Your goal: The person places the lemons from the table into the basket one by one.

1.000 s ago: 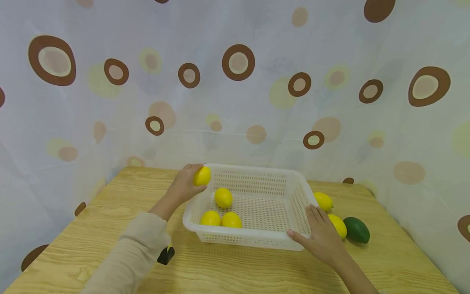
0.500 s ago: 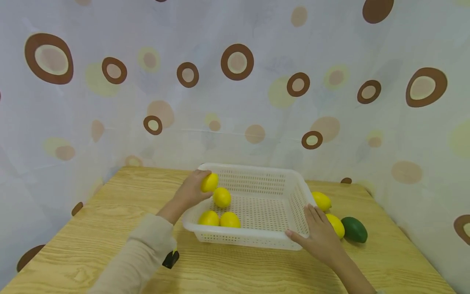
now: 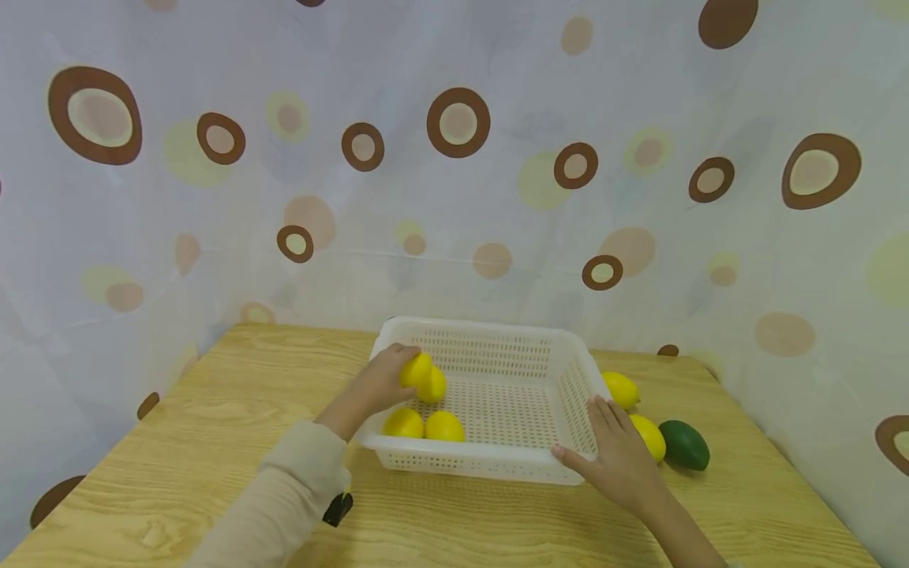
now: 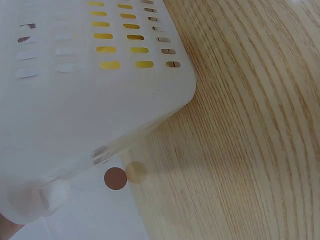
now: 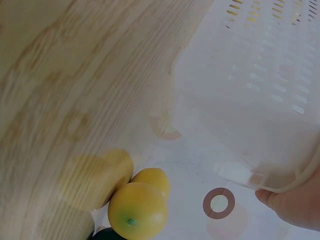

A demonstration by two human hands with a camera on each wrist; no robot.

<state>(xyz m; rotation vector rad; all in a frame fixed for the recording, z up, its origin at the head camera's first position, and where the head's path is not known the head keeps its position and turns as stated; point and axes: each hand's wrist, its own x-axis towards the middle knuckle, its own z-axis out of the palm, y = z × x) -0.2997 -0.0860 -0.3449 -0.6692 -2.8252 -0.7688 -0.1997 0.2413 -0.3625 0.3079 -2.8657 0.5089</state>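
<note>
My left hand (image 3: 379,381) holds a yellow lemon (image 3: 416,369) low inside the white plastic basket (image 3: 483,457), near its left wall. Behind and partly covered by it is another lemon (image 3: 435,386) on the basket floor. Two more lemons, the left one (image 3: 403,424) and the right one (image 3: 445,427), lie by the front wall. On the basket's front right corner rests my right hand (image 3: 621,461), fingers extended along the right rim and thumb on the front rim. In the left wrist view, yellow shows through the basket's slots (image 4: 103,36); the held lemon is hidden there.
Outside the basket at right are a far lemon (image 3: 621,390), a nearer lemon (image 3: 649,438) partly behind my right hand, and a dark green avocado-shaped fruit (image 3: 685,445). A small black object (image 3: 338,509) lies by my left sleeve. A patterned curtain (image 3: 454,197) hangs behind the table (image 3: 497,521).
My left hand has moved right and down into the basket with the lemon, bringing it in front of the rear lemon. The right hand stays on the basket corner.
</note>
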